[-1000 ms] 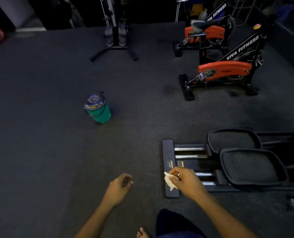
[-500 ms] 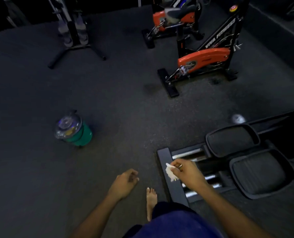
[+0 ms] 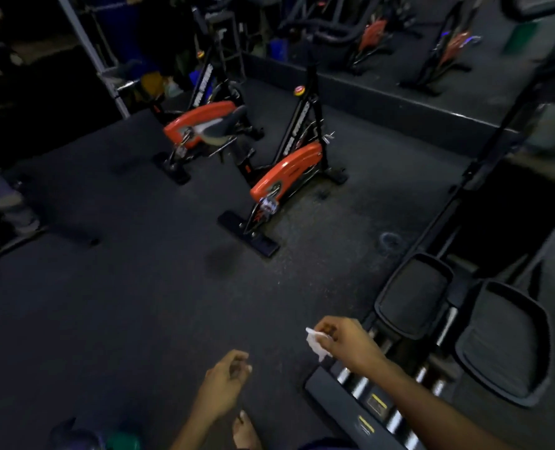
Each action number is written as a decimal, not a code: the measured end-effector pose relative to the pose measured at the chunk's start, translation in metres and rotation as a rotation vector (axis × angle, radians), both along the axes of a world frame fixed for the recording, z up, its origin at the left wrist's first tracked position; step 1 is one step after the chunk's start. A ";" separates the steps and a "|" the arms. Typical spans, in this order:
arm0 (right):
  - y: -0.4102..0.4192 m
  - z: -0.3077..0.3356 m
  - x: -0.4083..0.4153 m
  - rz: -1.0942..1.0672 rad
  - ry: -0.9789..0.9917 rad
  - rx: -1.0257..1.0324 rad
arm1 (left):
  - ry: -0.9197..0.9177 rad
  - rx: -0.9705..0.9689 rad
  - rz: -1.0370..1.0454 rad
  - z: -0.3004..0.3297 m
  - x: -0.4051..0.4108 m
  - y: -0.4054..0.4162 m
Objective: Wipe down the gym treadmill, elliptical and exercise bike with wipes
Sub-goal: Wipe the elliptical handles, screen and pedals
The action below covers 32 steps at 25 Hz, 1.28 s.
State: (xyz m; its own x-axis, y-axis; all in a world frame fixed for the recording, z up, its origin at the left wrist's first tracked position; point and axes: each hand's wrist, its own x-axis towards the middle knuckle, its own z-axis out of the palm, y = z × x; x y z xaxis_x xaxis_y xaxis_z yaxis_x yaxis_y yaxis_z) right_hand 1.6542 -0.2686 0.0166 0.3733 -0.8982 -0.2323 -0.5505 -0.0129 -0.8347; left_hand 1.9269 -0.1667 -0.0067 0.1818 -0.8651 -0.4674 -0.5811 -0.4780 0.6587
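Step in hand, by judgement: transit between machines, wipe ready, no surface under contact.

Right hand (image 3: 347, 344): pinching a crumpled white wipe (image 3: 315, 344) between thumb and fingertips, raised above the rear end of the elliptical (image 3: 464, 319), clear of its rails. Left hand (image 3: 224, 384): loosely curled, holding nothing, hanging over bare floor.

Next move, by judgement: either lowering the wipe onto the elliptical's footplates or rails just beside the hand, or carrying it across open floor to the nearer exercise bike (image 3: 289, 170); in both cases flattening the wipe against the surface before stroking.

Count:
- Wipes in hand: one.
- Elliptical footplates: two, side by side.
- Orange exercise bikes on the floor: two, the farther bike (image 3: 201, 125) well apart from the hands; further orange shapes beyond the ledge, possibly mirror reflections, not countable.
- Green container (image 3: 120, 441): one, at the bottom edge, near a bare foot (image 3: 245, 430).
- Treadmill: none identifiable.
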 end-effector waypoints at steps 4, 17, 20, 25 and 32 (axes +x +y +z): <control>-0.034 0.023 0.027 -0.207 -0.064 -0.015 | -0.052 -0.039 -0.170 0.016 0.052 -0.103; -0.200 0.037 -0.095 -0.901 -0.140 -0.118 | 0.059 -0.146 -0.752 0.036 -0.112 -0.453; -0.257 0.068 -0.126 -1.006 -0.202 -0.193 | 0.044 -0.260 -0.852 0.075 -0.171 -0.553; -0.343 0.130 -0.186 -1.045 -0.238 -0.376 | 0.119 -0.534 -0.921 0.163 -0.260 -0.675; -0.461 0.182 -0.243 -1.132 -0.137 -0.645 | 0.091 -0.814 -1.083 0.243 -0.344 -0.804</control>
State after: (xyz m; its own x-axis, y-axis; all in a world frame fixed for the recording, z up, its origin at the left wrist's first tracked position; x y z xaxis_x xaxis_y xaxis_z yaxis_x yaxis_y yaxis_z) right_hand 1.4109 -0.7296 0.1987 -0.6710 -0.6619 0.3340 -0.4312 -0.0180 -0.9021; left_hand 1.5828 -0.9710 0.2363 -0.7641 -0.5875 0.2666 -0.3532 0.7267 0.5891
